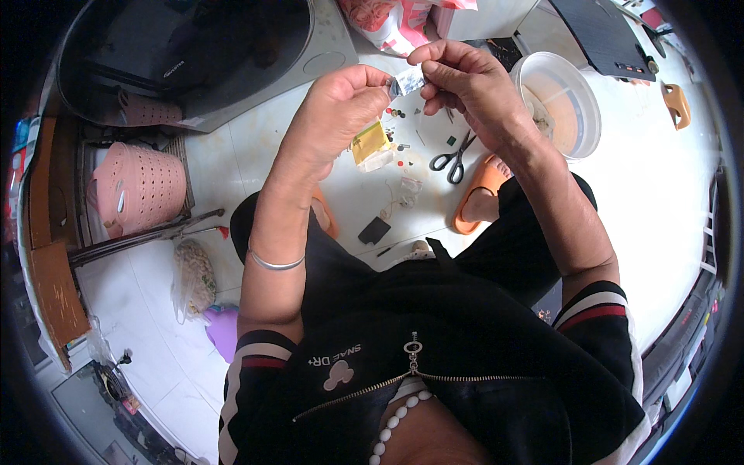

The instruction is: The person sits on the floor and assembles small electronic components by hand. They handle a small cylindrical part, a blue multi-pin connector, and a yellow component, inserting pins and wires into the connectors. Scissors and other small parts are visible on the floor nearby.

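Note:
Between my two hands is a small shiny silver-white packet (408,80), raised above the floor. My left hand (335,108) pinches its left end between thumb and fingers. With thumb and forefinger, my right hand (465,84) grips the packet's right edge. A yellow packet (370,142) with a whitish piece lies just beyond my left wrist, partly hidden by it. Black-handled scissors (454,160) rest on the floor below my right hand. Several tiny beads or buttons (395,114) are scattered on the tiles beneath the silver packet.
A white bucket (593,116) stands right of my right forearm. At the left are a pink perforated basket (147,186) and a dark glossy appliance (186,54). A small black square piece (374,231) lies between my feet, which wear orange slippers (467,221). A bag (387,23) sits ahead.

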A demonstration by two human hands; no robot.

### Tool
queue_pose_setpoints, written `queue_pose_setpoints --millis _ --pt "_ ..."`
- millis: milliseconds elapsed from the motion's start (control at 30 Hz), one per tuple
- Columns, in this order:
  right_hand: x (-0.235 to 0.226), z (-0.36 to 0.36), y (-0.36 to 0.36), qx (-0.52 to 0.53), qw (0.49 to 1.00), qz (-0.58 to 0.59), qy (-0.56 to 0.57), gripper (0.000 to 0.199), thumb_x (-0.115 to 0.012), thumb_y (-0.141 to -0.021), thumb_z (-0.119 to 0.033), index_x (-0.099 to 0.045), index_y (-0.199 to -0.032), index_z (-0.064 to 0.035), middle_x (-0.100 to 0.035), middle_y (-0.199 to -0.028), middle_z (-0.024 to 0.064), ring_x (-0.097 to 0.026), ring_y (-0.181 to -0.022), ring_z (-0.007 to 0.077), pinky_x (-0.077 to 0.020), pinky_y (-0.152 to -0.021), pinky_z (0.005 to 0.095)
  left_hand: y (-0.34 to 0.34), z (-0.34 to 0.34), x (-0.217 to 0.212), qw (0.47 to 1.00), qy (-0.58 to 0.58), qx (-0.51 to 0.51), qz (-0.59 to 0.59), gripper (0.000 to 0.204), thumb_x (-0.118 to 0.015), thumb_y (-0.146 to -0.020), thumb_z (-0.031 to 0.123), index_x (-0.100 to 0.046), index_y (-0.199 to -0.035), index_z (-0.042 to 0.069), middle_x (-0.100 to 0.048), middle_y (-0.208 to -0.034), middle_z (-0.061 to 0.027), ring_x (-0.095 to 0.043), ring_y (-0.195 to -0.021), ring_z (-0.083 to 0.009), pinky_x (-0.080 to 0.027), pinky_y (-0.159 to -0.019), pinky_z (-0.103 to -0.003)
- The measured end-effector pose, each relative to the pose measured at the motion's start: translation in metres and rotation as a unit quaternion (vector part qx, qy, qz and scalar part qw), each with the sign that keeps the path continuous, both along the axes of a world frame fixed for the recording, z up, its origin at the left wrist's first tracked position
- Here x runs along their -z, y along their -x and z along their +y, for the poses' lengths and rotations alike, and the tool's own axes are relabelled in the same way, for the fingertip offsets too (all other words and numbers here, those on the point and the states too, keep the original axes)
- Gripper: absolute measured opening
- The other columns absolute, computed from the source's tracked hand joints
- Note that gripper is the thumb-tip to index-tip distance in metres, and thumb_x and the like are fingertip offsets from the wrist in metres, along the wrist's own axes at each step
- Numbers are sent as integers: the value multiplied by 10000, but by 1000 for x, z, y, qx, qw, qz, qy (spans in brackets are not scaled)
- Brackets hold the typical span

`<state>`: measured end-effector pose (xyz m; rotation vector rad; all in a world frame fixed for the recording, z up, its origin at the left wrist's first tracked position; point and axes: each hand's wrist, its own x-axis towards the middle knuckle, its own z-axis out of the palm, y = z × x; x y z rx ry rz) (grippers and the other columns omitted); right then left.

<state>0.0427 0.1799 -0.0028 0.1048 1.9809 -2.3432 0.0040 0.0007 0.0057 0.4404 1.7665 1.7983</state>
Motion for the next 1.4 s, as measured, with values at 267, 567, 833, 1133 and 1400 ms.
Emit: queue_pose_setpoints --millis 267,567,833,1133,1400 --pt "5 -8 -3 0 981 103 -164 248 -533 -850 -91 -522 -1052 51 -598 -856 100 -594 -746 131 -503 -610 239 -3 2 4 1000 -12 -26 12 127 -540 -808 93 -554 -906 12 -526 -696 26 -470 -597 -6 -397 -554 -148" --pt "10 -11 -3 26 926 196 -321 184 -453 -857 -33 -518 -1015 36 -617 -754 137 -630 -676 186 -507 -595 276 -4 3 3 999 -12 -33 0 136 -538 -790 71 -554 -909 8 -519 -681 27 -466 -585 -7 -393 -542 -145" --pt "5 -7 -6 -19 949 128 -288 212 -377 -906 -48 -509 -1058 20 -596 -807 98 -620 -761 145 -522 -706 263 -4 4 5 999 -2 -44 -4 137 -536 -773 68 -561 -895 10 -498 -657 32 -445 -552 -14 -373 -519 -148" --pt "-4 8 -2 -22 1000 -8 3 200 -375 -872 -18 -513 -1010 22 -583 -740 102 -609 -644 135 -536 -634 243 0 -2 -1 996 -17 -51 -77 125 -522 -787 75 -511 -902 26 -448 -579 38 -361 -450 -15 -289 -410 -160" --pt "-3 14 -1 -30 999 -3 -19 185 -395 -864 -25 -551 -956 14 -578 -763 87 -603 -647 124 -545 -629 247 -2 -2 -5 993 3 16 -114 150 -520 -804 83 -509 -938 16 -464 -597 30 -348 -447 1 -270 -395 -141"
